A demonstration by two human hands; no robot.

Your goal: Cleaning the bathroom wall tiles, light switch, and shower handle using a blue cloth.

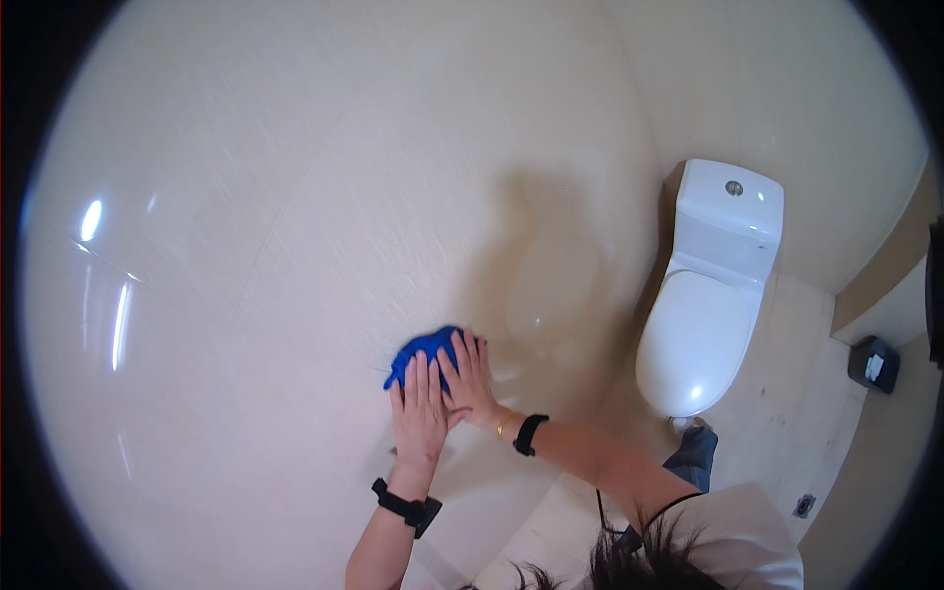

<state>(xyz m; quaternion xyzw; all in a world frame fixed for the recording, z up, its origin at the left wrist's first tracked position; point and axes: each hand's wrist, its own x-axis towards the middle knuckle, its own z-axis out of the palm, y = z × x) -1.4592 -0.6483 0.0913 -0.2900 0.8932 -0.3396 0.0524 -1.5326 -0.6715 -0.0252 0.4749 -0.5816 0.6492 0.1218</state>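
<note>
A blue cloth (423,351) lies bunched against the smooth beige wall (295,246), near the middle of the view. My left hand (421,413) presses on its lower part, fingers stretched out and lying flat. Beside it, on the cloth's right side, my right hand (472,385) is also flat with its fingers extended. The two hands touch or nearly touch around the thumbs. Part of the cloth is hidden under the fingers.
A white toilet (696,334) with its lid down stands to the right, close to the wall. Farther right is a dark waste bin (873,365) with something white inside. A floor drain (804,505) shows at the lower right.
</note>
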